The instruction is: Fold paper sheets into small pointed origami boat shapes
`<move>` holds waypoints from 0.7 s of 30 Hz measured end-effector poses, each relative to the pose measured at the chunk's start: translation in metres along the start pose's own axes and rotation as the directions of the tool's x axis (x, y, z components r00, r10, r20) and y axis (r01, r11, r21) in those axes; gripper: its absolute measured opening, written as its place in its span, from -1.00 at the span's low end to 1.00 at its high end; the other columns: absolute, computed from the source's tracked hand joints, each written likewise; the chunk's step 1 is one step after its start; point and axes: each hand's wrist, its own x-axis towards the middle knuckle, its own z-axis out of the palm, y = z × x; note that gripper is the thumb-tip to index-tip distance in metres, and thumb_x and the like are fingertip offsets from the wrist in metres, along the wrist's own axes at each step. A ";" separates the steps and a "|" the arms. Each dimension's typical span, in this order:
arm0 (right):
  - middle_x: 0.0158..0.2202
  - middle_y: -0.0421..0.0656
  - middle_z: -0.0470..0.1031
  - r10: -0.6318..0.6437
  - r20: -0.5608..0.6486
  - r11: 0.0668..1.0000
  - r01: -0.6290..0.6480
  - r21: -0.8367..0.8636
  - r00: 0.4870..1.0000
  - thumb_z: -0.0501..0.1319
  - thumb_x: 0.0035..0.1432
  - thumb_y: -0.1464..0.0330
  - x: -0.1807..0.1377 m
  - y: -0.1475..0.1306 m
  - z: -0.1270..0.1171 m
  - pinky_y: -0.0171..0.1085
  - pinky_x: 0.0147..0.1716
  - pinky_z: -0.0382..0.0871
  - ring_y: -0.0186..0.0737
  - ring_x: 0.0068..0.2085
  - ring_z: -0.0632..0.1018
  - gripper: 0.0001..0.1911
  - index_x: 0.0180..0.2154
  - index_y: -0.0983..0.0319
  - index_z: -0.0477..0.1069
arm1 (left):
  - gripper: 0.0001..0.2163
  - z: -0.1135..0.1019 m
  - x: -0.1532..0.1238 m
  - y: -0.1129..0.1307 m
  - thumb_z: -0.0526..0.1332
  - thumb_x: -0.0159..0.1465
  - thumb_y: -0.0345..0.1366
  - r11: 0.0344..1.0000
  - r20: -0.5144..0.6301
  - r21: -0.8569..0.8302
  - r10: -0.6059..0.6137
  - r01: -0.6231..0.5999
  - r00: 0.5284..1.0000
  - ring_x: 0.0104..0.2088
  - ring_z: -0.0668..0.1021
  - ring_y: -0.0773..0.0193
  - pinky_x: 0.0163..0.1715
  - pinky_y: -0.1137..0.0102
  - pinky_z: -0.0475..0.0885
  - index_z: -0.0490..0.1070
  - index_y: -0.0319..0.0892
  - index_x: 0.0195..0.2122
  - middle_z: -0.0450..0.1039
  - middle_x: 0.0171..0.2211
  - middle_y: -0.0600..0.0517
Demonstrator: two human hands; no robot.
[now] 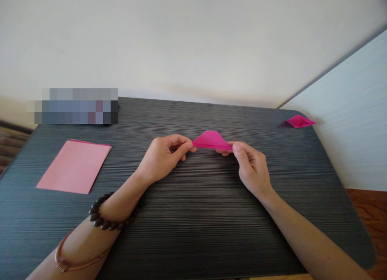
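Note:
Between my two hands is a folded piece of bright pink paper (211, 139), with a flat top, sloping sides and a crease line along its lower edge. My left hand (166, 155) pinches its left tip between thumb and fingers. At the right tip, my right hand (252, 165) grips the paper with the thumb on top and fingers beneath. The paper is held up over the middle of the dark table, and whether it touches the surface I cannot tell.
A stack of light pink square paper sheets (74, 167) lies at the left of the dark table (193, 231). Behind it stands a blurred-out box-like object (75, 106). A folded pink paper piece (300, 121) rests near the far right edge. A wall (193, 42) rises behind.

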 end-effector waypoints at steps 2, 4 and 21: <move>-0.31 -0.16 0.59 0.007 -0.001 1.000 -0.007 -0.018 1.000 0.04 0.28 0.21 0.000 0.000 0.000 -0.27 -0.20 0.40 -0.28 -0.28 0.57 -0.68 -0.30 0.21 0.50 | -0.74 0.000 0.000 0.000 0.15 0.25 -0.13 1.000 -0.005 0.003 -0.001 0.001 1.000 -0.65 0.34 0.50 -0.64 0.56 0.26 0.50 -0.22 -0.30 0.49 -0.47 0.07; -0.33 -0.17 0.60 0.021 -0.008 0.998 -0.022 -0.052 1.000 0.08 0.26 0.22 0.000 0.001 0.001 -0.30 -0.25 0.40 -0.30 -0.33 0.57 -0.73 -0.30 0.21 0.49 | -0.75 0.000 0.000 0.000 0.15 0.25 -0.13 1.000 0.000 0.016 0.004 -0.004 1.000 -0.62 0.37 0.48 -0.61 0.55 0.28 0.50 -0.21 -0.31 0.50 -0.46 0.06; -0.47 -0.22 0.52 -0.092 0.088 0.957 0.112 -0.267 0.992 0.09 0.25 0.25 0.002 0.003 -0.002 -0.24 -0.32 0.28 -0.27 -0.42 0.46 -0.74 -0.43 0.18 0.43 | -0.73 -0.003 -0.001 -0.005 0.13 0.26 -0.11 0.960 0.039 0.260 0.094 -0.101 0.995 -0.53 0.42 0.39 -0.49 0.49 0.26 0.51 -0.15 -0.40 0.54 -0.45 0.12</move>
